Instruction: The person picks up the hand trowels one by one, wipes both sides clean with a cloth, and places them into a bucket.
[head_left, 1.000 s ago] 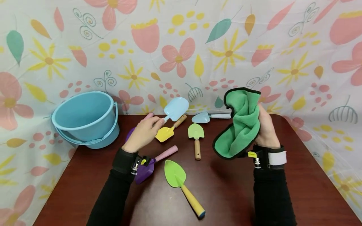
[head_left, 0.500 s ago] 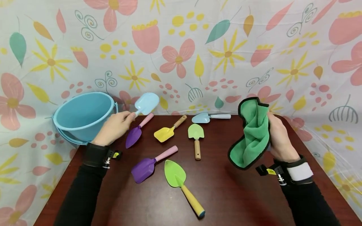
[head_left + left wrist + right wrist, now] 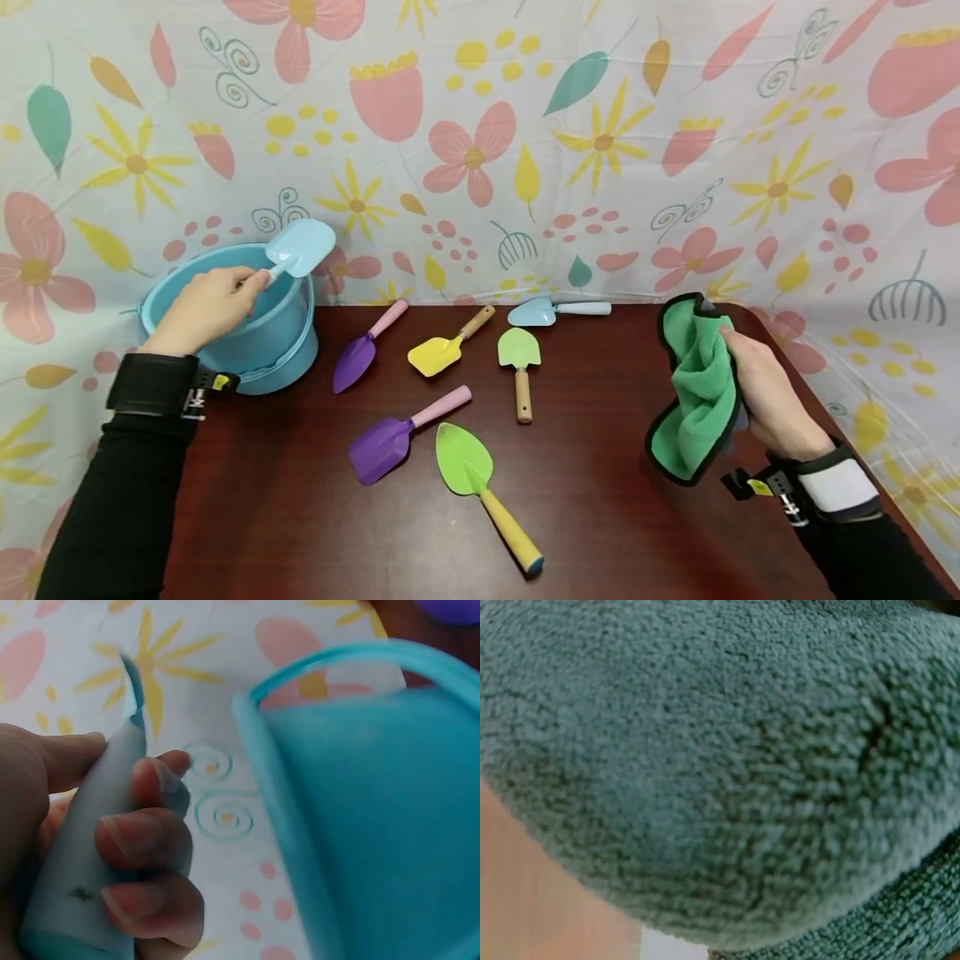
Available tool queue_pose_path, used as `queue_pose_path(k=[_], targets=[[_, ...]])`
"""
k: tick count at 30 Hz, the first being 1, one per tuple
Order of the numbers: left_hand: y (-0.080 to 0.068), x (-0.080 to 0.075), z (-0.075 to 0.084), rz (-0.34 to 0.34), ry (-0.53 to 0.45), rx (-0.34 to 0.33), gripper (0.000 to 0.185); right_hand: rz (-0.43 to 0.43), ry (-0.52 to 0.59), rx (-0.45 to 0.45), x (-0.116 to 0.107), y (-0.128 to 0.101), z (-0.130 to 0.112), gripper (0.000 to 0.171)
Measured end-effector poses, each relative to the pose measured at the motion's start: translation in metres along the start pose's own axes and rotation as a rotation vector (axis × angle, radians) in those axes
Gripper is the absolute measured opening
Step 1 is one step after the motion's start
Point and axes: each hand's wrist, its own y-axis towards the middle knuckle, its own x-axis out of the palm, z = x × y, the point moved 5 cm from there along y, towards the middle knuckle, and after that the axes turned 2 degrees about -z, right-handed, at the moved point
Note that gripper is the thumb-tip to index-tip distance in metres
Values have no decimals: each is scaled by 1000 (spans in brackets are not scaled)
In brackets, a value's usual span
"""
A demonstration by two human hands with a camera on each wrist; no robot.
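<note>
My left hand (image 3: 213, 308) grips a small light-blue shovel (image 3: 302, 247) by its pale handle, over the blue bucket (image 3: 288, 358) at the left of the table. In the left wrist view the fingers curl round the handle (image 3: 82, 862), and the bucket's rim (image 3: 281, 817) is to the right, apart from the shovel. At the table's right side my right hand (image 3: 776, 392) holds a bunched green cloth (image 3: 697, 396) with black edging. Close up, the cloth (image 3: 705, 772) fills most of the right wrist view and hides the fingers there.
Between the hands lie a purple trowel (image 3: 355, 362), a purple shovel (image 3: 381, 450), a yellow shovel (image 3: 435, 356), a green shovel with a wooden handle (image 3: 519, 348), a green trowel (image 3: 465, 458) and a light-blue trowel (image 3: 532, 312). A flowered curtain (image 3: 472, 83) hangs behind the table.
The left hand has carried the light-blue shovel leftward from above the yellow shovel to over the bucket. My right hand has moved right and lower with the cloth.
</note>
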Motion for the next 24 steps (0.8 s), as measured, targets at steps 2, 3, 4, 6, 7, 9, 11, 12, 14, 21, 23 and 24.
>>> queue_pose_path(k=[2,3,4,6,7,9,11,12,14,21,23,24], targets=[[-2,-5,-9,-14,0,-9,54,-24,-46,16,-2,-2,4,34],[-2,-8,-14,-19,-2,-15,54,-40,-63,26,-4,-3,6,35],[-3,-9,-18,-30,-4,-24,54,-43,-88,29,-5,-4,8,36],[-3,-12,-26,-61,-5,-43,55,-50,-138,27,-6,-6,13,35],[-3,-13,-30,-78,-6,-55,56,-44,-156,34,-7,-7,16,37],[-3,-14,-37,-111,-4,-73,59,-37,-192,39,-7,-9,20,38],[-4,-16,-44,-134,-1,-93,61,-45,-269,46,-7,-12,24,45],[-5,-16,-47,-139,-4,-102,61,-51,-315,57,-7,-13,26,50],[-6,-17,-52,-147,3,-115,61,-62,-369,68,-6,-16,30,56],[-4,-14,-60,-222,66,-125,57,-93,-410,107,-9,-26,39,65],[-3,-13,-62,-238,89,-123,54,-92,-415,108,-11,-27,41,65],[-2,-12,-63,-245,102,-125,53,-94,-416,110,-12,-28,41,65]])
